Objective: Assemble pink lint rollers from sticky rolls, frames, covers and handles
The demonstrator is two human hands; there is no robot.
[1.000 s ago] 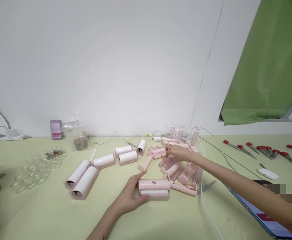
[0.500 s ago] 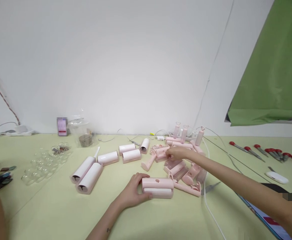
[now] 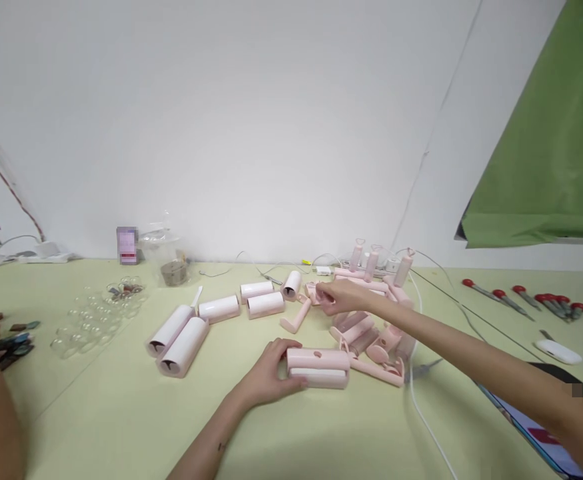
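Left hand point(image 3: 268, 375): gripping the left end of the pink case point(image 3: 318, 360), thumb in front.
Right hand point(image 3: 340, 296): bent over the pink parts point(image 3: 355, 331); cannot tell whether closed on one.
Place of pink case: on the desk point(image 3: 121, 413), before the pink parts.
White-topped cases point(image 3: 186, 343): lying farther left.
Red-ended tools point(image 3: 517, 305): far right.

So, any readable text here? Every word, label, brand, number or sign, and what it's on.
None legible.
Phone by the wall: screen pixelated, unreadable.
Screen at lower right: blurred, partly hidden.
Mark on left forearm: too small to read.
Held pink case: no lettering visible.
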